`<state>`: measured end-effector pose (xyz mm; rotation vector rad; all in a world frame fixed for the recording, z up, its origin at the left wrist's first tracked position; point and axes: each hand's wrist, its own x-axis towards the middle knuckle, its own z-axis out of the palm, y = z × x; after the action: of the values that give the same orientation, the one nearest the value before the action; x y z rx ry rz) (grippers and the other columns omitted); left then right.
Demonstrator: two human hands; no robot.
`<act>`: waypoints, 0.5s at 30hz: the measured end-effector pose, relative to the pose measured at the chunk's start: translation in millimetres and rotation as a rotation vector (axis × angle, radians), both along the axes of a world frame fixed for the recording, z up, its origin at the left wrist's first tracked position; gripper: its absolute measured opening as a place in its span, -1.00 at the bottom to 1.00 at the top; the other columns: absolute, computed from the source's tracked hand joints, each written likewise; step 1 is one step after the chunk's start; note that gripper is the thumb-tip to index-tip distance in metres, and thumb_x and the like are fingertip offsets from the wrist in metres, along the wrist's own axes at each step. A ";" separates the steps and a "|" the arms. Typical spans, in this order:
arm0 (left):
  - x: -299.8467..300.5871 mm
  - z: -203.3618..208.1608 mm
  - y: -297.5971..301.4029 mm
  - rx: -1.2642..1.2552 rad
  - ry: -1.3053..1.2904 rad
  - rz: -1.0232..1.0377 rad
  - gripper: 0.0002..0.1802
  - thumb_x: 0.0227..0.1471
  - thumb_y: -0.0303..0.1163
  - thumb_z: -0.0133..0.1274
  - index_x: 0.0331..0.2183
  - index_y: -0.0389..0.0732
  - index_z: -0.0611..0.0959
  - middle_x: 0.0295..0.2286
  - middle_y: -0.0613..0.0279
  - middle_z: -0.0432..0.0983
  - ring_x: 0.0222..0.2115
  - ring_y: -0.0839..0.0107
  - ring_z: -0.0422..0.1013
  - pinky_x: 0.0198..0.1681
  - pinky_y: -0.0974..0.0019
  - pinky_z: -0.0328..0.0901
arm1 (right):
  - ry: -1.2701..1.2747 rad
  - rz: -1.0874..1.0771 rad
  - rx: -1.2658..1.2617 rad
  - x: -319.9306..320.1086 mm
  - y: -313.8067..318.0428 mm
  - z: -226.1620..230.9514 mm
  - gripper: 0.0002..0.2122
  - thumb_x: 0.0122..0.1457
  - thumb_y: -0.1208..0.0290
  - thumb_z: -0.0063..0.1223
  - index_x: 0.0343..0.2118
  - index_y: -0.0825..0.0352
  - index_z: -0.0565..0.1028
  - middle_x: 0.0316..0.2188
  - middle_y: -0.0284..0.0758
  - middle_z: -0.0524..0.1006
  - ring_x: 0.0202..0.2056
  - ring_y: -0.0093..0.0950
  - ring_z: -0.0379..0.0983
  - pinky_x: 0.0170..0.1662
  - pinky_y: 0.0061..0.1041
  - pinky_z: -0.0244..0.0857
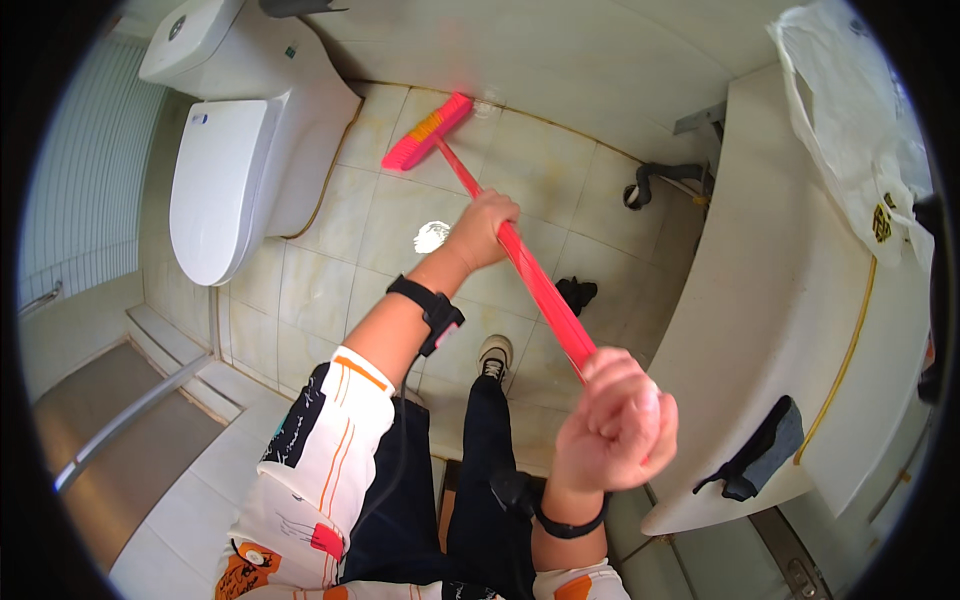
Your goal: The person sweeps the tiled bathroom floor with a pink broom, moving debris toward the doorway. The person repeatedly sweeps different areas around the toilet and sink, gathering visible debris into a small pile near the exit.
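A red broom [535, 283] with a pink and orange brush head [428, 133] reaches across the tiled floor toward the far wall. My left hand [483, 229] is closed around the handle partway down. Close to the camera, my right hand [615, 425] grips the handle's upper end. The brush head rests on the beige floor tiles [320, 300] beside the base of a white toilet [230, 160] whose lid is down. Both wrists carry black bands.
A white counter [780, 300] runs along the right, with a dark cloth [760, 450] at its near edge and a white plastic bag [850, 120] at its far end. A small dark object [578, 292] and a white scrap [432, 236] lie on the floor. A raised threshold is at lower left.
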<state>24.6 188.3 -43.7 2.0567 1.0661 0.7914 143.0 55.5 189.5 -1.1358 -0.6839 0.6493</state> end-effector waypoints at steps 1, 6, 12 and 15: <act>11.7 5.1 -8.4 0.007 -0.041 -0.013 -0.81 -0.28 -0.52 0.10 -0.67 -0.20 0.38 -0.62 0.13 0.36 -0.48 0.04 0.31 -0.39 0.11 0.27 | -0.051 -0.012 -0.022 4.6 -6.9 9.0 -0.69 0.19 0.61 -0.24 -0.71 0.31 0.15 -0.80 -0.33 0.21 -0.70 -0.50 0.13 -0.47 -0.33 0.24; 85.5 30.8 -52.4 -0.054 -0.183 -0.138 -0.82 -0.30 -0.53 0.09 -0.66 -0.20 0.39 -0.63 0.13 0.35 -0.50 0.03 0.30 -0.38 0.10 0.25 | -0.222 -0.147 -0.106 31.8 -43.6 52.4 -0.68 0.19 0.54 -0.29 -0.72 0.26 0.08 -0.82 -0.38 0.12 -0.73 -0.53 0.05 -0.48 -0.35 0.21; 139.5 73.6 -95.9 -0.156 -0.269 -0.284 -0.78 -0.36 -0.44 0.19 -0.66 -0.19 0.43 -0.59 0.14 0.38 -0.45 0.02 0.34 -0.38 0.07 0.28 | -0.303 -0.205 0.041 36.7 -75.4 89.4 -0.70 0.14 0.48 -0.29 -0.72 0.20 0.03 -0.82 -0.41 0.08 -0.72 -0.58 0.00 -0.48 -0.47 0.11; 134.9 103.1 -120.4 -0.148 -0.287 -0.198 -0.77 -0.37 -0.42 0.23 -0.64 -0.17 0.46 -0.58 0.16 0.38 -0.42 0.05 0.36 -0.40 0.06 0.30 | -0.257 -0.173 0.231 35.8 -92.7 111.3 -0.71 0.10 0.46 -0.19 -0.74 0.21 0.11 -0.81 -0.44 0.17 -0.76 -0.54 0.05 -0.55 -0.50 0.12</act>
<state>159.6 67.9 59.5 1.8245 0.7277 0.8485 178.8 -37.2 300.8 -1.0573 -0.8459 0.2709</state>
